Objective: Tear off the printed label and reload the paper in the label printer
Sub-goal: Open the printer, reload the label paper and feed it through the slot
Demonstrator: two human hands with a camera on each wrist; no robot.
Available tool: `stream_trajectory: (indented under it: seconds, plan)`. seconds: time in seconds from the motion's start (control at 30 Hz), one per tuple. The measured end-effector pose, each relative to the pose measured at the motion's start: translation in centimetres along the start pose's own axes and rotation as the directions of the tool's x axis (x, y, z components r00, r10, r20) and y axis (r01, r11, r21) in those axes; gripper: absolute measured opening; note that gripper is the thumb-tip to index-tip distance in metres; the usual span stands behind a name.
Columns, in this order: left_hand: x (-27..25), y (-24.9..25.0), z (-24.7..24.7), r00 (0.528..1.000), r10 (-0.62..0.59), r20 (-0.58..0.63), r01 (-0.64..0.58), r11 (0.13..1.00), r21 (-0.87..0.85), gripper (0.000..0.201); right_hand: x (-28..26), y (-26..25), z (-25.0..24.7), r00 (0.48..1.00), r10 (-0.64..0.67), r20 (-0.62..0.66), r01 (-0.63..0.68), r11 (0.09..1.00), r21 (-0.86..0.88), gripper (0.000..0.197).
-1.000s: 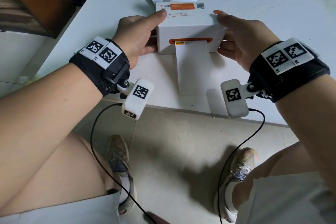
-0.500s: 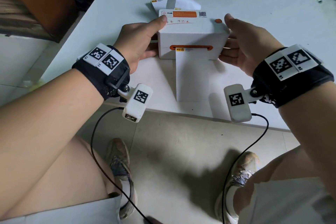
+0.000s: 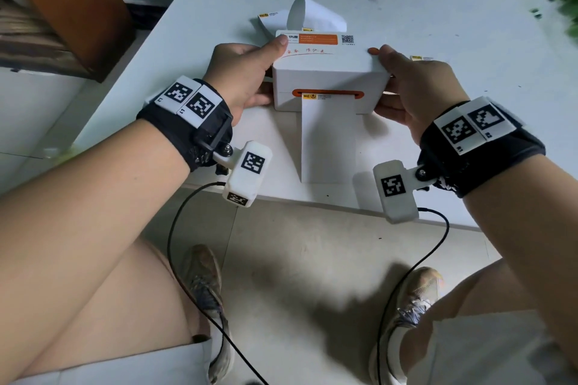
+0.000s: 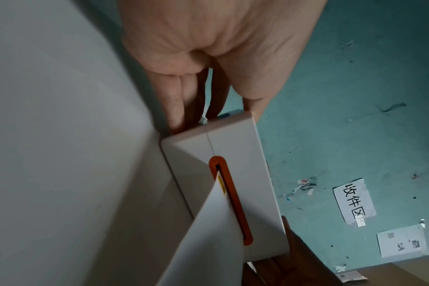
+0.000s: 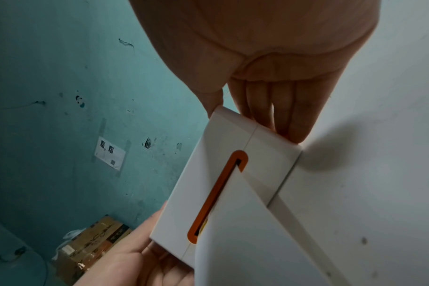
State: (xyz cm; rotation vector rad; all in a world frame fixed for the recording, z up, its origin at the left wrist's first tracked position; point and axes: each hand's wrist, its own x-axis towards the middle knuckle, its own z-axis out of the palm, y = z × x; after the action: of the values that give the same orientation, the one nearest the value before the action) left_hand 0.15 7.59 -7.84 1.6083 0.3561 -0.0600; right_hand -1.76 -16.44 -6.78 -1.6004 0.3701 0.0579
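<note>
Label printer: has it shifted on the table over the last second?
Yes, slightly. Held between the left hand and right hand, the label printer slid toward the near table edge; the head view shows a smaller gap.

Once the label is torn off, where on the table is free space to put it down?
Bare white table lies right of the white label printer, past the right hand. Crowded: behind it, curled paper; in front, printed label strip.
</note>
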Motion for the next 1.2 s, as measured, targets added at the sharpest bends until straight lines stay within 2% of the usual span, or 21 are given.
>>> stream_trajectory:
  seconds: [0.1, 0.23, 0.3, 0.37, 0.47, 0.53, 0.57, 0.63, 0.7, 0.77, 0.93, 1.07, 1.2]
  plan:
    - [-0.4, 0.1, 0.0, 0.999, -0.025, 0.029, 0.024, 1.000, 0.012, 0.028, -0.1, -0.4, -0.2, 0.997, 0.047, 0.052, -0.048, 0.999, 0.015, 0.022]
    - [-0.7, 0.6, -1.2, 0.991, -0.060, 0.122, 0.059, 0.998, 0.011, 0.043, -0.2, -0.6, -0.4, 0.984, 0.116, 0.135, -0.130, 0.986, 0.101, 0.016]
    - [-0.9, 0.5, -1.2, 0.993, -0.066, 0.098, 0.067, 0.998, -0.008, 0.049, -0.1, -0.4, -0.4, 0.986, 0.098, 0.135, -0.111, 0.990, 0.089, 0.017]
    - [-1.0, 0.4, -0.6, 0.999, -0.052, 0.013, 0.053, 0.998, -0.019, 0.057, -0.2, -0.6, -0.3, 0.991, 0.071, 0.113, -0.076, 0.996, 0.040, 0.023]
    - [-1.3, 0.3, 0.0, 0.999, -0.021, -0.041, 0.020, 0.999, -0.030, 0.047, -0.5, -1.0, -0.3, 0.993, 0.089, 0.078, -0.090, 0.996, 0.005, 0.022]
    - [-1.8, 0.4, 0.2, 1.000, 0.000, -0.026, 0.000, 1.000, -0.002, 0.042, -0.7, -0.7, -0.4, 0.988, 0.149, 0.026, -0.148, 0.988, -0.046, 0.037]
    - [-1.9, 0.4, 0.2, 1.000, 0.019, -0.010, -0.019, 1.000, 0.019, 0.046, -0.8, -0.5, -0.5, 0.983, 0.184, 0.010, -0.183, 0.980, -0.079, 0.050]
    - [-1.7, 0.3, 0.0, 0.997, 0.038, 0.061, -0.040, 0.999, 0.031, 0.069, -1.4, 0.1, -0.4, 0.973, 0.230, 0.029, -0.222, 0.962, -0.157, 0.069]
    - [-1.5, 0.5, -0.5, 0.991, 0.020, 0.136, -0.025, 0.999, 0.038, 0.096, -1.9, 0.8, -0.1, 0.971, 0.228, 0.067, -0.209, 0.953, -0.217, 0.074]
    - [-1.4, 0.8, -0.9, 0.984, 0.017, 0.179, -0.028, 0.998, 0.063, 0.106, -2.2, 1.4, 0.4, 0.975, 0.203, 0.090, -0.177, 0.955, -0.238, 0.070]
    - [-1.4, 1.1, -0.5, 0.981, 0.021, 0.191, -0.042, 0.993, 0.107, 0.071, -2.3, 1.7, 1.3, 0.989, 0.147, 0.018, -0.124, 0.885, -0.448, 0.051]
    - [-1.5, 1.3, -0.4, 0.979, -0.001, 0.204, -0.026, 0.992, 0.126, 0.069, -2.0, 1.6, 1.3, 0.989, 0.146, 0.029, -0.115, 0.871, -0.477, 0.048]
    - [-1.7, 1.5, -0.4, 0.977, -0.006, 0.213, -0.025, 0.990, 0.141, 0.066, -1.7, 1.9, 1.3, 0.987, 0.154, 0.043, -0.120, 0.893, -0.433, 0.056]
